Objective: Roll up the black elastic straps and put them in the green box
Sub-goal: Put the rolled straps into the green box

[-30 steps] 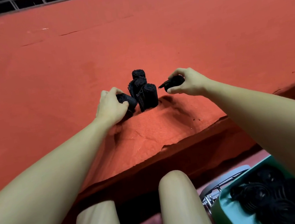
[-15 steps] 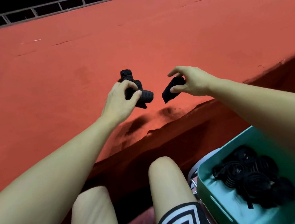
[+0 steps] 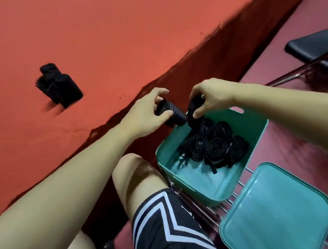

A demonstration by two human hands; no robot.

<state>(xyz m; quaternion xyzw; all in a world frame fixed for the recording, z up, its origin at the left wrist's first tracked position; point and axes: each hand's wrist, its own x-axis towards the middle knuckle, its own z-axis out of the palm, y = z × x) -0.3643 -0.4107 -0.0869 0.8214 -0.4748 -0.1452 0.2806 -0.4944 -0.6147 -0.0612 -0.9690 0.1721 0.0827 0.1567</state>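
Straps (image 3: pixel 213 145): black ribbed coils piled in green box (image 3: pixel 208 189).

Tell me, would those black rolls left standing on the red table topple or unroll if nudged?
Probably topple: the rolls on the table stand on end, narrow and tall. They look soft and light, being wound strap. Some might loosen, since loose strap ends trail from the rolls in the green box.

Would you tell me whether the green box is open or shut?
Open: the green box shows rolled straps inside, and its lid lies beside it.
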